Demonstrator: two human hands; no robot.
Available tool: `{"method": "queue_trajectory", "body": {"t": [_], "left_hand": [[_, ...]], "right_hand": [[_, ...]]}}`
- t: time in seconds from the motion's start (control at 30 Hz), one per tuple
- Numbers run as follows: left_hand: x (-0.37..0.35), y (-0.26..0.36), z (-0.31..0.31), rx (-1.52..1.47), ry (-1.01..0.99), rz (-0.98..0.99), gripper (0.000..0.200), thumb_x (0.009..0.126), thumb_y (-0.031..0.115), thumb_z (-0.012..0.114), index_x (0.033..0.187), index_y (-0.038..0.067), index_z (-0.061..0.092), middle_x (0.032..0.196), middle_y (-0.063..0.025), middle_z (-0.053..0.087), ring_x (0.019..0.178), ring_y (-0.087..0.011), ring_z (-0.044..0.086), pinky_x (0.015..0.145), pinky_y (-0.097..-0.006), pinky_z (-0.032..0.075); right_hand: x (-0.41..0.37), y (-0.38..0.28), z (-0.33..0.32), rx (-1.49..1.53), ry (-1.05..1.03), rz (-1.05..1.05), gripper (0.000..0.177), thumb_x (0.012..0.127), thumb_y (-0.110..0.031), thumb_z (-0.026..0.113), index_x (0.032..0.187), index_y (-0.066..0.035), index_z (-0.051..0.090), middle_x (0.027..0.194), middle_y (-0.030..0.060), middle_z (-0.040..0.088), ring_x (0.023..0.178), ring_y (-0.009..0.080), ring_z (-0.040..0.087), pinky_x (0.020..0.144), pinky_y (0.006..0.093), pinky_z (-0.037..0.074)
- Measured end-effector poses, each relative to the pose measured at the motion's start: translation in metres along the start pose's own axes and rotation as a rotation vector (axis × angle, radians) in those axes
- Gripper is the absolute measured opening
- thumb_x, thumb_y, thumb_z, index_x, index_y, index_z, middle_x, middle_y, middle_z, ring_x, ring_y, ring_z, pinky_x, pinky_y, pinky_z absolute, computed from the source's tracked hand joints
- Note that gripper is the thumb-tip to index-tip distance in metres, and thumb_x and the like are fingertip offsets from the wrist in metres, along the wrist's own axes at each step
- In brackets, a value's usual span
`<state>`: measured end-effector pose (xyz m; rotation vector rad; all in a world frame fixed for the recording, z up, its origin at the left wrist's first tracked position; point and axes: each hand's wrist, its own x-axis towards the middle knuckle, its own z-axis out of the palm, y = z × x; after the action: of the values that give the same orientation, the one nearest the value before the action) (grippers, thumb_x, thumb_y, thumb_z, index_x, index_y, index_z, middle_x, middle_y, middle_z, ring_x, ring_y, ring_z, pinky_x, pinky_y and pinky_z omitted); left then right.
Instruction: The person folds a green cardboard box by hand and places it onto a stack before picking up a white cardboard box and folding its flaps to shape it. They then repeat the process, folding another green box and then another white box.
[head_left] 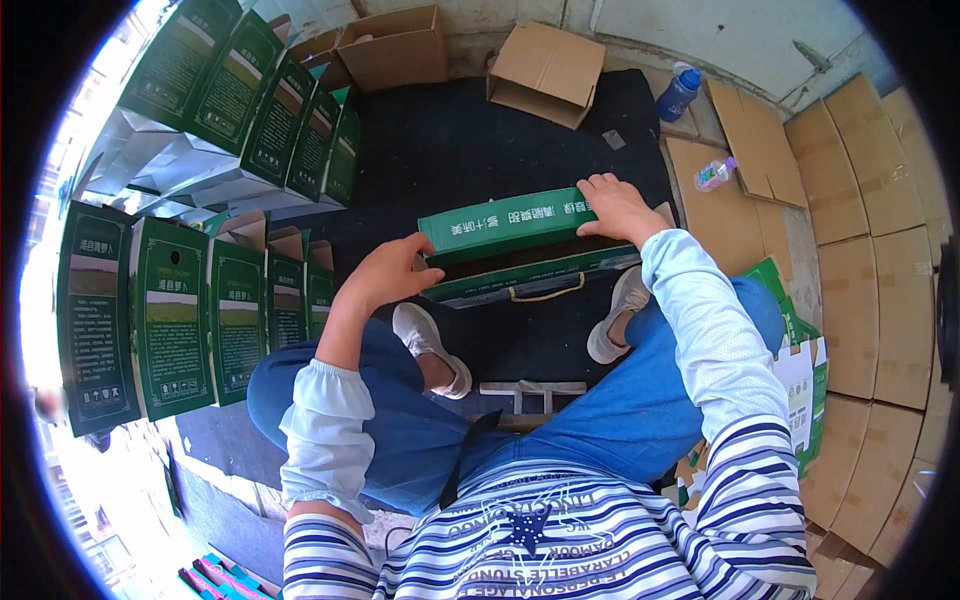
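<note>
A green printed carton (pixel 510 227) with white lettering stands between my feet, its upper side partly open and a cord handle (pixel 547 291) on the side nearest me. My left hand (pixel 392 270) is at the carton's left end, with fingers and thumb closed about its corner. At the right end, my right hand (pixel 615 208) grips the green flap, its fingers bent over the edge. The inside of the carton is mostly in shadow, so its contents cannot be made out.
Several green cartons (pixel 172 315) stand in rows at my left. Brown boxes (pixel 848 310) are stacked along the right. An open brown box (pixel 546 75), a blue bottle (pixel 679 96) and a small clear bottle (pixel 714 175) lie beyond the dark mat (pixel 430 130).
</note>
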<state>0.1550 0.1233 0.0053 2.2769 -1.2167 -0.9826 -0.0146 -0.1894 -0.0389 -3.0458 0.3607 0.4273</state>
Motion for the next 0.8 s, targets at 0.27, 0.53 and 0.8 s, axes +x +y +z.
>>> {"method": "queue_trajectory", "body": {"t": [0.27,0.53,0.8], "left_hand": [[-0.015,-0.005,0.009,-0.026,0.177,0.018,0.042,0.081,0.021,0.068,0.115,0.003,0.05,0.089,-0.0142,0.061,0.079,-0.0198,0.062,0.071,-0.0329,0.049],[-0.011,0.017,0.006,-0.116,-0.002,0.047,0.057,0.079,0.029,0.072,0.123,0.002,0.047,0.088,-0.0156,0.062,0.079,-0.0242,0.061,0.073,-0.0335,0.049],[0.029,-0.021,0.045,-0.263,-0.086,0.051,0.065,0.091,0.054,0.045,0.125,-0.002,0.052,0.108,-0.0179,0.061,0.1,-0.0256,0.059,0.09,-0.0326,0.044]], "right_hand": [[-0.003,-0.002,0.0,0.006,0.023,0.006,0.073,0.07,-0.037,0.077,0.126,-0.002,0.047,0.118,0.0151,0.053,0.114,0.0312,0.049,0.094,0.0399,0.044],[-0.008,-0.002,0.011,0.005,0.071,0.024,0.075,0.071,-0.039,0.076,0.129,-0.002,0.045,0.119,0.0141,0.052,0.115,0.03,0.047,0.095,0.0384,0.043],[-0.01,-0.004,0.011,0.004,0.08,0.041,0.076,0.071,-0.039,0.076,0.13,-0.002,0.043,0.121,0.014,0.051,0.118,0.0298,0.045,0.096,0.0376,0.042]]}}
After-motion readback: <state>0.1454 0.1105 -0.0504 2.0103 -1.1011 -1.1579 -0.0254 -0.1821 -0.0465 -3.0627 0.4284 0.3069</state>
